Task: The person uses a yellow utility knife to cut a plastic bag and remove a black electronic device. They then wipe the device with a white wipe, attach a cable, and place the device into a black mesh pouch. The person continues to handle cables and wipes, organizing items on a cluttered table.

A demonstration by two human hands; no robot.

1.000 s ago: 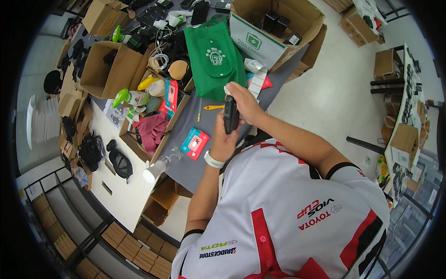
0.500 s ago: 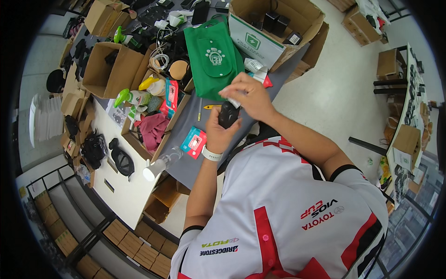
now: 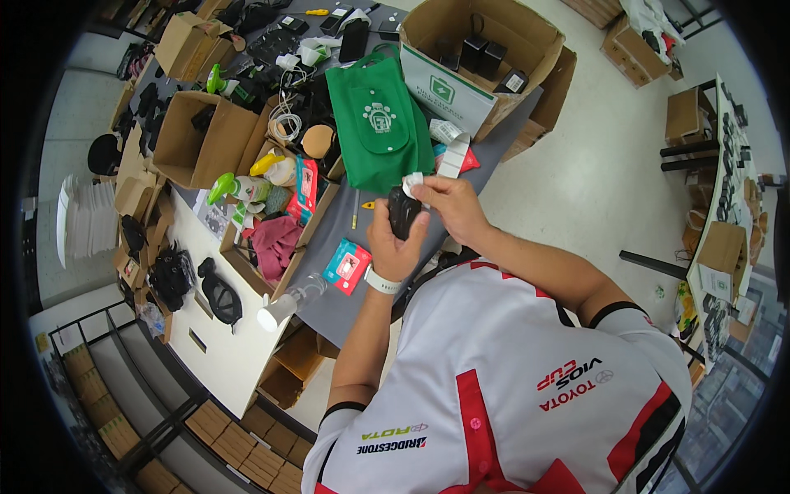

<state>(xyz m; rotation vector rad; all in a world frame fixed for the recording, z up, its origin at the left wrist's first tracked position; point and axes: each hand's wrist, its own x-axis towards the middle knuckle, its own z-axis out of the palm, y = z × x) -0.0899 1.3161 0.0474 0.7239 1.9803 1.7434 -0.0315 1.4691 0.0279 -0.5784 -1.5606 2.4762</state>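
Note:
My left hand is wrapped round a black, rounded, palm-sized device, held upright over the near edge of the grey table. At the device's upper end is a small crumpled white piece, which looks like a wipe or tissue. The thumb and fingers of my right hand pinch this white piece against the device. Just beyond my hands lies a green fabric bag. A red and blue wipes packet rests on the table left of my left wrist.
An open carton with black devices stands at the far right, a strip of white labels before it. Left of the bag, an open box holds a pink cloth and spray bottles. A clear bottle lies near the table's edge.
My right hand has shifted down and to the right, from curled over the device's top to pinching the white piece at its upper end. My left hand keeps its hold.

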